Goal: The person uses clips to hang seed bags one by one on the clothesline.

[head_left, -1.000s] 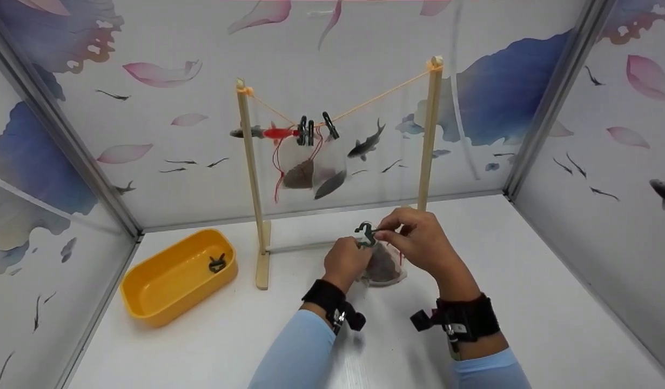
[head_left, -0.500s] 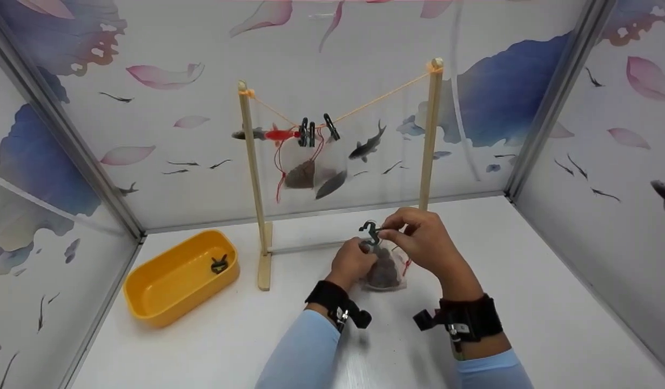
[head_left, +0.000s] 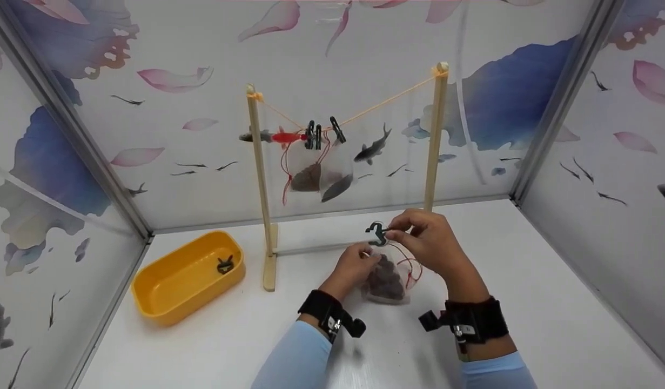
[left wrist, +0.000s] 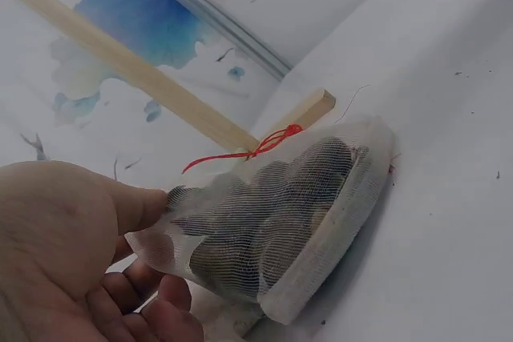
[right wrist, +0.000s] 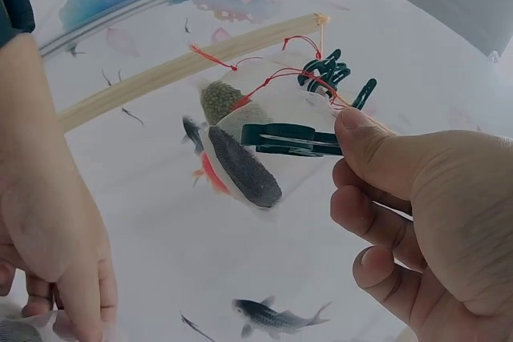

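Note:
My left hand (head_left: pixel 356 266) pinches the gathered upper part of a white mesh drawstring bag (left wrist: pixel 280 214) filled with dark rounded lumps. Its red cord loops out to the right, below my other hand. My right hand (head_left: pixel 427 237) holds a dark green clothespin (right wrist: pixel 292 139) between thumb and forefinger, its jaws pointing left. In the head view the clothespin is just above the left fingertips, apart from the bag's body. Behind, more filled mesh bags (head_left: pixel 336 181) hang from an orange line (head_left: pixel 389 101), held by several dark clothespins (head_left: pixel 337 129).
The line runs between two wooden posts (head_left: pixel 261 178), joined low down by a pale crossbar (head_left: pixel 310 248). At the left, a yellow tub (head_left: pixel 170 302) contains a dark clothespin (head_left: pixel 224 265). Printed wall panels enclose the white table (head_left: pixel 548 302) at the back and sides.
The left hand and the bag have come down slightly, away from the clothespin, and the red cord now shows more. The right hand keeps its grip. The head view has shifted a little.

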Motion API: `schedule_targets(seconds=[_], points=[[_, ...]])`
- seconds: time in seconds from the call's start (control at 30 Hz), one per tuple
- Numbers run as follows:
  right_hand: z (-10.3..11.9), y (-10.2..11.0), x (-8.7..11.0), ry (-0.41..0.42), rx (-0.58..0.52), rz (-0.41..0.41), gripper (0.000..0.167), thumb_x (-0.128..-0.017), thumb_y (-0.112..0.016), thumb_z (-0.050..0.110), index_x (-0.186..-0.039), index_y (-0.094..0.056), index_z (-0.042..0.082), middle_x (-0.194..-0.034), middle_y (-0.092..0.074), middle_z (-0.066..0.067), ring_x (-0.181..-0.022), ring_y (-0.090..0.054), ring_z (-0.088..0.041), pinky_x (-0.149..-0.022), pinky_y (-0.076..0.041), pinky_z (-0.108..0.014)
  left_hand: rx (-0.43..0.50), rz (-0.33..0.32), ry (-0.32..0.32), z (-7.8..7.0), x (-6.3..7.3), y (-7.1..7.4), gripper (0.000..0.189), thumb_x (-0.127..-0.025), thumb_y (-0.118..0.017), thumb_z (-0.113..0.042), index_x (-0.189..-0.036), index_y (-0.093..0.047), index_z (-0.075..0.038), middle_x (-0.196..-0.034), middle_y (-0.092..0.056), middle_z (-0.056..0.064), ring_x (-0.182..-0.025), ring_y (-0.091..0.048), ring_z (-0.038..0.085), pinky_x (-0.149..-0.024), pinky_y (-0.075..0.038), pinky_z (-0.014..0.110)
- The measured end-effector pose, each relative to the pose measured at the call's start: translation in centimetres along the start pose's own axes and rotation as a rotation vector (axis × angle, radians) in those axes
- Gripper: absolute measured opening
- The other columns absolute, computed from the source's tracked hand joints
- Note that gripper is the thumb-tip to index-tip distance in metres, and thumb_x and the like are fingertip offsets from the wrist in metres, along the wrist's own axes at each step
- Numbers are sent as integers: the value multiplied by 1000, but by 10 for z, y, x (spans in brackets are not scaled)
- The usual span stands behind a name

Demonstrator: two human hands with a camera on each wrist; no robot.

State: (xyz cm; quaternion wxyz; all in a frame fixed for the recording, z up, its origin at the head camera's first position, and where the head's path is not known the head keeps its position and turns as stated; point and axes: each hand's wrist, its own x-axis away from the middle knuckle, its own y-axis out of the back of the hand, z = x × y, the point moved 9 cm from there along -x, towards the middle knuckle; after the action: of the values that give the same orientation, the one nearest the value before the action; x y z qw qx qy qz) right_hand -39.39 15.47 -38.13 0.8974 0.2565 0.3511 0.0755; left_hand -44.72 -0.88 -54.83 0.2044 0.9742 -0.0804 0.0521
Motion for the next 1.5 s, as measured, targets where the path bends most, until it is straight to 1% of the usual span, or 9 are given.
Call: schedule_targets(seconds=[0.17,0.3,0.53,0.7,0.87,0.97,1.13,1.3,1.5], points=[[1,2,2,-20,20,8,3,-101,-87,11,-102,-86,9,-101,-83,0,-86,-69,-4,-72,-56,-21,45,-55,-20,-4,14,14,20,-116,-66,-31,-116,-71,-12,-112,-71,5,-101,-70,17,-83,-56,30],[3,2,2,-28,8,-1,3,-100,-87,10,-103,-85,9,-101,-83,-1,-86,-70,-5,-72,-57,-21,19,-145,-85,-15,31,43,19,-116,-65,-29,-108,-66,-13,-109,-68,6,-95,-64,18,-78,-53,32],[17,7,-21,-20,19,-12,4,-100,-87,11,-104,-86,12,-105,-83,-4,-88,-69,-5,-73,-56,-19,-115,-420,-251,-50,72,129,18,-116,-63,-30,-111,-66,-14,-105,-69,7,-95,-65,23,-81,-53,40],[45,27,-60,28,8,-68,7,-100,-87,10,-105,-84,8,-107,-82,-10,-89,-69,-3,-76,-55,-17,-143,-594,-360,-95,104,196,20,-119,-60,-28,-122,-68,-9,-113,-69,10,-100,-65,26,-86,-58,42],[73,43,-109,-7,9,-130,16,-103,-85,17,-112,-82,3,-107,-80,-11,-93,-69,-5,-77,-53,-17,-176,-758,-499,-146,125,250,18,-117,-62,-18,-119,-69,-2,-112,-67,14,-101,-64,28,-90,-61,40],[89,46,-140,-48,26,-150,19,-106,-83,22,-113,-82,5,-105,-79,-7,-95,-69,-11,-81,-53,-21,-242,-792,-541,-173,122,268,18,-118,-62,-17,-122,-69,-1,-115,-67,15,-106,-67,28,-98,-64,40],[110,34,-192,-87,9,-121,15,-107,-83,24,-108,-83,10,-105,-77,-2,-107,-69,-19,-103,-53,-34,-371,-789,-574,-204,100,282,19,-117,-63,-14,-128,-72,-1,-122,-69,17,-116,-73,30,-103,-65,43],[123,13,-228,-99,64,-51,20,-108,-80,28,-116,-82,9,-127,-73,-7,-128,-65,-25,-115,-51,-40,-412,-761,-584,-222,80,283,18,-118,-61,-10,-124,-75,-1,-120,-69,17,-121,-73,33,-105,-62,45],[125,-15,-246,-141,141,33,24,-112,-75,31,-126,-81,12,-144,-66,-8,-141,-59,-29,-115,-52,-38,-441,-734,-562,-232,68,279,16,-116,-63,-9,-122,-76,-3,-119,-70,14,-128,-74,34,-111,-61,46]])
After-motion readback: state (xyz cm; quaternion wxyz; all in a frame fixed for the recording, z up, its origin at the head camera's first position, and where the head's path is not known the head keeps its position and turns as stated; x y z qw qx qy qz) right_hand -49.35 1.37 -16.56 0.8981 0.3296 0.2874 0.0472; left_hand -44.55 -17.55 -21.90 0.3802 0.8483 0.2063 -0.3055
